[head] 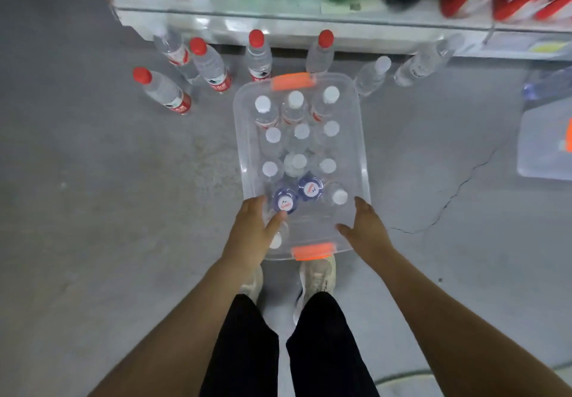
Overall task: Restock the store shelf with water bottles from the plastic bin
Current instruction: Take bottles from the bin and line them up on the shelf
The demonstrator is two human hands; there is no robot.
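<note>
Bin (312, 226) between left hand (255, 232), right hand (368, 229)

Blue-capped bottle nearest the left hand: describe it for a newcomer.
Find the clear plastic bin on the floor by the shelf. At its near end, two caps are blue among white ones. The blue-capped bottle is the left one, beside the left hand.

The person wears black trousers (247, 350), plain and unmarked over both legs. Below the hems show pale off-white trainers. The left shoe (252, 282) is blurred and only partly seen. The right shoe (315, 276) has white laces and dark trim along its inner edge. The left hand (253, 232) and right hand (370, 232) are bare, as are both forearms down to the picture's lower edge.
</note>
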